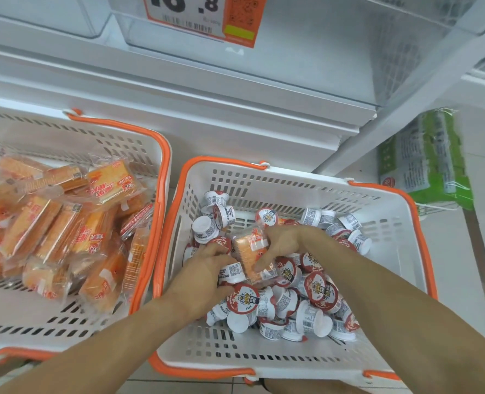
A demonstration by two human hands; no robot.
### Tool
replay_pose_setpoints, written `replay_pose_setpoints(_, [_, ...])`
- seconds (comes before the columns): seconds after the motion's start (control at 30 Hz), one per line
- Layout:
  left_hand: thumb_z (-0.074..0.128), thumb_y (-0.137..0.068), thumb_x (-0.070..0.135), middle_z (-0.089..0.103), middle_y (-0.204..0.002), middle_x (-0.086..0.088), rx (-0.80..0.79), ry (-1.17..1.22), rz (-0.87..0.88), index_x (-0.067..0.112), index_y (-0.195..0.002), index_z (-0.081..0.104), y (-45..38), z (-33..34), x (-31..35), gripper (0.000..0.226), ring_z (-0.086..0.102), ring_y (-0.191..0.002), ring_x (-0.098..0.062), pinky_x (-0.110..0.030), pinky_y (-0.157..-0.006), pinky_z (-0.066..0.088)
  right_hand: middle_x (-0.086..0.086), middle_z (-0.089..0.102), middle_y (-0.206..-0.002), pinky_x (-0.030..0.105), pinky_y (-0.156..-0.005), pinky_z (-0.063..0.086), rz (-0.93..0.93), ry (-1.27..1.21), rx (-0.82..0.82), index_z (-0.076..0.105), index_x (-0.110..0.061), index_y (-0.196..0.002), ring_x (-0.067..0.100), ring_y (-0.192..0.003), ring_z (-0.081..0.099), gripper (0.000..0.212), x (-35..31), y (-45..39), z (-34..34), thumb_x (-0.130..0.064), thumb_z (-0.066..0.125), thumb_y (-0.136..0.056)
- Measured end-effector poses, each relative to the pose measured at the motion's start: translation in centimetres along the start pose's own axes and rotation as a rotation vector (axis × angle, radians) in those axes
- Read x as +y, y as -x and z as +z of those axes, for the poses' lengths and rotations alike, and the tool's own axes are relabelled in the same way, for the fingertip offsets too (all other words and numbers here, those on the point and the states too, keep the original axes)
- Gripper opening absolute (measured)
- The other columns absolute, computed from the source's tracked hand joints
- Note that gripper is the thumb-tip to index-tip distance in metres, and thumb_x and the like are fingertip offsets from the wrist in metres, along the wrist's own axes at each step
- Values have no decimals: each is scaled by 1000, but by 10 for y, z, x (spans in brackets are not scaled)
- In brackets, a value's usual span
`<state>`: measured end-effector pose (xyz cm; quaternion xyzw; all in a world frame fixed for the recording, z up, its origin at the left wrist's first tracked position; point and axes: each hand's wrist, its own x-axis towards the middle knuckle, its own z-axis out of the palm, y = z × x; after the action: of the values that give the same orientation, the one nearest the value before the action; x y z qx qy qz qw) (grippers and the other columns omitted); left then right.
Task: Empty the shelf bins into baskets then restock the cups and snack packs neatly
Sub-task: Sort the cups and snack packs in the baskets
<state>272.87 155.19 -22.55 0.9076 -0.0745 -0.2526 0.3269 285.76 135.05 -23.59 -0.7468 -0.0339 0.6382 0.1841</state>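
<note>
**Orange pack stuck in w/ the cups**

Orange-wrapped snack pack (252, 253) sits on top of the cup pile (286, 282) in the right basket (298, 183), i.e. the wrong basket. The rest of the snack packs (54, 231) are heaped in the left basket (139, 137) just beside it. Both baskets are on the floor below the shelf (235, 89).

Right hand (281, 244) has its grip round the stray pack, fingers curled over its top and right side. Left hand (204, 268) is down among the cups, fingers bent onto one; a firm hold or just a touch, can't tell, as the fingertips are partly hidden.

Risks, as I judge them:
- Wrapper looks slick and crinkly, so the pack could slip out on the lift and drop back in.
- Cups lie loose at all angles, so pulling the pack may roll some about or bury others.
- Foil lids face up on several, so a hard press could dent or pop one.
- More stray packs may hide under the pile; can't see.

Counts:
- Baskets: 2.
- Packs among cups: 1 seen.
- Cups: approx. 35–40, too jumbled for exact.
- Packs in left basket: approx. 20, overlapping.
- Price tag (198, 18): 1, on a clear bin (306, 38) that looks empty.
</note>
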Motion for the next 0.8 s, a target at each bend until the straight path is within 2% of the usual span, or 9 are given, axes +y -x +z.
replay_pose_setpoints(0.07, [78,-82,32,40,-141,11,6,-16,1,28,-139,54,3,3,0,62,38,-132,-11,-21,-113,28,-8,75,-95,23,-85,52,-39,-5,63,70,-15,-98,9,-90,69,37,3,14,0,-31,91,-71])
replay_pose_setpoints(0.13, [78,-82,33,40,-139,9,10,-42,3,28,-138,55,4,4,1,60,39,-130,-12,-24,-113,33,-15,74,-80,18,-68,50,-103,7,153,68,-20,-88,2,-76,68,26,0,33,0,-25,90,-73])
replay_pose_setpoints(0.3, [75,-84,37,36,-142,7,-37,-65,-21,23,-140,53,1,0,5,61,40,-132,-13,-23,-111,35,0,73,-97,33,-80,59,-223,-23,456,60,-11,-108,11,-83,71,54,3,83,-1,-23,94,-67])
replay_pose_setpoints(0.4, [74,-85,40,39,-140,7,-85,-48,-41,22,-142,49,1,-7,9,65,44,-127,-12,-21,-106,36,3,73,-93,25,-69,57,-298,-75,635,58,-1,-110,11,-78,70,63,2,119,-6,-26,95,-65])
replay_pose_setpoints(0.47, [72,-87,40,41,-138,7,-69,-8,-47,23,-142,47,5,-15,15,63,46,-125,-11,-19,-102,36,3,74,-93,26,-73,60,-366,-133,696,57,2,-112,11,-80,71,65,-4,138,-9,-26,94,-66])
replay_pose_setpoints(0.53, [68,-90,40,45,-134,8,12,27,-36,24,-138,51,14,-29,24,53,50,-121,-9,-18,-99,37,6,74,-101,44,-85,59,-447,-167,725,57,-3,-114,25,-90,72,66,-17,153,-7,-29,94,-66])
replay_pose_setpoints(0.63, [66,-92,36,56,-115,15,212,56,5,28,-119,64,39,-57,32,28,56,-106,-2,-18,-94,45,-5,75,-109,36,-92,58,-579,-274,719,57,-18,-123,13,-96,73,68,-53,159,0,-28,94,-66])
replay_pose_setpoints(0.7, [67,-91,29,60,-99,18,437,63,-11,29,-104,67,61,-78,27,13,58,-90,0,-22,-82,50,-10,71,-119,36,-100,54,-634,-310,742,52,-25,-131,8,-107,69,83,-87,151,6,-46,93,-62])
replay_pose_setpoints(0.8, [68,-89,22,61,-88,13,821,207,-135,27,-101,63,96,-110,6,14,57,-80,-6,-23,-67,45,-11,61,-134,39,-107,47,-654,-300,783,46,-28,-139,8,-120,60,92,-141,129,24,-60,86,-63])
